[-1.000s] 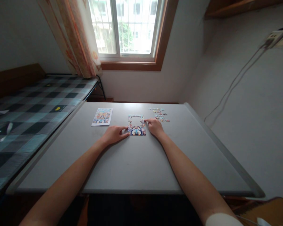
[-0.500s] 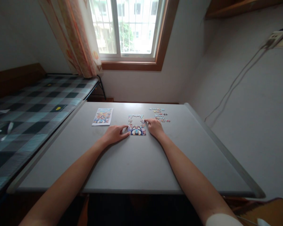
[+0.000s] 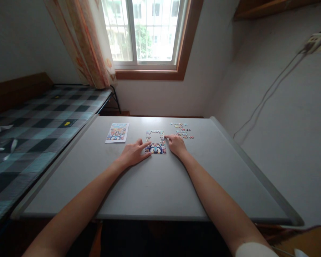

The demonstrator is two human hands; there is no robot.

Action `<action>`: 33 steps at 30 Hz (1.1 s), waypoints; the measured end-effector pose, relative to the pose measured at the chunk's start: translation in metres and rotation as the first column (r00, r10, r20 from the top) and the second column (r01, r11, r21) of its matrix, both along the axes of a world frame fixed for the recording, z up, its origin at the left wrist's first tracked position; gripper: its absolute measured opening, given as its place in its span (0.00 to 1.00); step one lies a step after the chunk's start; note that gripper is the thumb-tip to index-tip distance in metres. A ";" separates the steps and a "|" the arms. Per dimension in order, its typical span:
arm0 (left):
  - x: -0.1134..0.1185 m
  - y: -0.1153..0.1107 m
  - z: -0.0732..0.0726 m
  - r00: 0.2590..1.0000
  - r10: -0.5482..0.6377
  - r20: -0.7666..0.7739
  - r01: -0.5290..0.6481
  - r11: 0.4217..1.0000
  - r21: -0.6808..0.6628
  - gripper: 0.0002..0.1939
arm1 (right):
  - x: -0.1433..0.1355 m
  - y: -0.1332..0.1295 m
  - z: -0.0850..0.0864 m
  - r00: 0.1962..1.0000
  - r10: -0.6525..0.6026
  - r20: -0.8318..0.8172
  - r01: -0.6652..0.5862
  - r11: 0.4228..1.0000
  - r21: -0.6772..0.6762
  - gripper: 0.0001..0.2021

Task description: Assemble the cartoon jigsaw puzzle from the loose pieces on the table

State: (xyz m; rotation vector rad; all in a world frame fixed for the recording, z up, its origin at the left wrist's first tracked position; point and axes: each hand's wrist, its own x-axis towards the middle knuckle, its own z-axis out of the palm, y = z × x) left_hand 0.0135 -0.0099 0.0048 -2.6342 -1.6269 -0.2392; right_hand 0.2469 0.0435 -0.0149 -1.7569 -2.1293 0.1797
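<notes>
A partly assembled puzzle (image 3: pixel 156 148) lies on the grey table, its lower part filled with a blue and white figure and its upper middle a gap framed by pieces. My left hand (image 3: pixel 135 151) rests at its left side, thumb and index finger spread, the fingertips over the puzzle's left edge. At the right edge, my right hand (image 3: pixel 176 143) touches the border with its extended index finger; the other fingers are curled. Several loose pieces (image 3: pixel 182 133) lie behind and right of my right hand. A printed picture sheet (image 3: pixel 117 133) lies to the left.
The grey table (image 3: pixel 149 189) has raised side edges. A bed (image 3: pixel 56 110) with a checked cover stands along its left side. Behind are a window (image 3: pixel 155 32) and a curtain (image 3: pixel 82 46). A cable (image 3: pixel 264 94) hangs on the right wall.
My left hand has moved right, its index finger and thumb now reaching further over the puzzle. My right hand stays at the right edge. The view has shifted slightly.
</notes>
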 end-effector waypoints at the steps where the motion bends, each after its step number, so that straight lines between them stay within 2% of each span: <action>1: 0.001 -0.001 0.000 1.000 0.004 -0.007 -0.004 1.000 -0.004 0.26 | 0.000 0.000 0.000 1.000 0.000 -0.004 0.000 1.000 0.001 0.20; 16: -0.001 0.001 0.000 0.995 -0.006 0.095 0.009 0.999 -0.031 0.20 | 0.000 -0.002 0.003 1.000 0.001 -0.014 -0.001 1.000 -0.016 0.20; 22: -0.004 0.002 -0.001 0.990 -0.009 0.139 0.012 1.000 -0.022 0.22 | 0.001 -0.002 0.001 1.000 0.002 -0.016 -0.002 1.000 0.001 0.20; 29: -0.007 0.004 0.001 0.981 -0.027 0.193 0.049 0.993 -0.106 0.23 | 0.001 -0.003 0.002 1.000 0.008 -0.013 -0.008 1.000 -0.004 0.20; 33: -0.008 0.004 0.002 0.980 -0.038 0.196 0.060 0.992 -0.107 0.22 | 0.001 -0.003 0.003 1.000 0.009 -0.021 -0.009 1.000 0.003 0.20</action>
